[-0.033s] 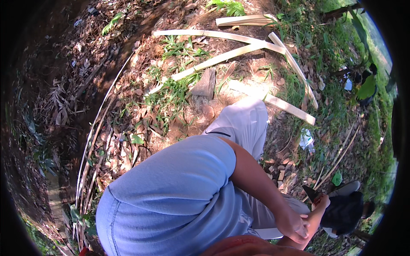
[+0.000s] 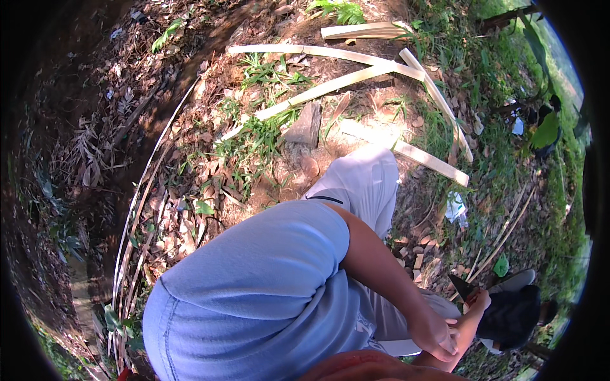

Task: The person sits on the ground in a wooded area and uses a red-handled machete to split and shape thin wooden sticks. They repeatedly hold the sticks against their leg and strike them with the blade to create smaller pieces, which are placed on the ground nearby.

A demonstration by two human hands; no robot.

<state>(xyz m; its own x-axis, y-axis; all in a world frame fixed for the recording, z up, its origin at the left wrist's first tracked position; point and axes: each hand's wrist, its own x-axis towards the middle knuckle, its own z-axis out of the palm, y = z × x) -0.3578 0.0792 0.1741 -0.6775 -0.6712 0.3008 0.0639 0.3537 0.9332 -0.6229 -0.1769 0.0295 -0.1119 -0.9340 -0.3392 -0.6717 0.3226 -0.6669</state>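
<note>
My right hand, at the lower right, is closed round a knife with a dark, pointed blade. The blade sticks out to the left of the fist, and the handle is hidden in the fingers. Across my right forearm lies my left hand, its fingers slightly bent and apart, with no object in it. My blue sleeve and pale trousers fill the middle. Beside the right hand are a dark shoe or cloth and a grey shoe tip.
Several pale split strips of wood or bamboo lie ahead on leaf litter and grass, near a flat stone. Long thin canes curve along the left. A crumpled white wrapper and thin sticks are at the right.
</note>
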